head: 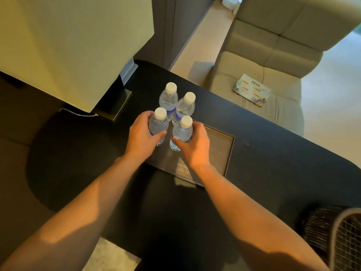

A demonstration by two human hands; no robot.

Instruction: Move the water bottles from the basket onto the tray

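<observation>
Several clear water bottles with white caps stand upright on a dark square tray (218,145) on the black table. My left hand (141,135) is wrapped around the near-left bottle (159,124). My right hand (193,143) grips the near-right bottle (182,132). Two more bottles, the far-left bottle (168,99) and the far-right bottle (185,107), stand close behind them, untouched. A dark wire basket (336,231) sits at the table's lower right corner; its inside is mostly out of view.
A large lamp with a pale shade (74,45) and metal base (119,102) stands at the left of the black table (273,157). Beyond the table is a beige sofa (263,61) with a printed card (252,90) on its seat.
</observation>
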